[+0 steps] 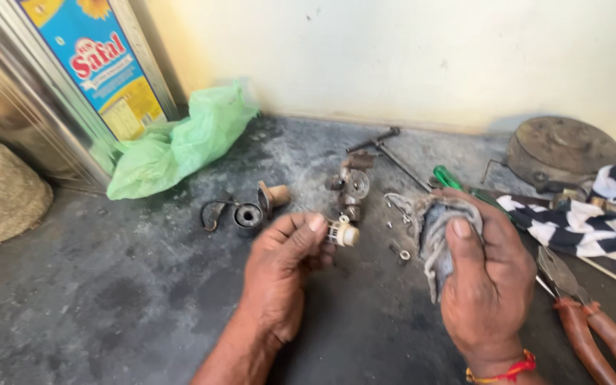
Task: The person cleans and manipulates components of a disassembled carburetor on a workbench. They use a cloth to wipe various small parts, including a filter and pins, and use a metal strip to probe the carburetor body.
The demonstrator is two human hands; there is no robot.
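Observation:
My left hand (279, 274) pinches a small cream and white plastic part (342, 232) between thumb and fingertips, just above the grey floor. My right hand (486, 285) grips a dirty grey rag (433, 224), bunched up to the right of that part. A rusty metal valve body (351, 185) lies on the floor just behind the two hands. A dark round cap (247, 214) and a tan knob piece (274, 196) sit to the left of it.
A large metal tin (58, 78) and a crumpled green plastic bag (180, 142) stand at the back left. Red-handled pliers (589, 321), a green-handled screwdriver (454, 182), a striped cloth (586, 221) and a round rusty lid (561, 146) lie at right. Small screws (401, 253) are scattered.

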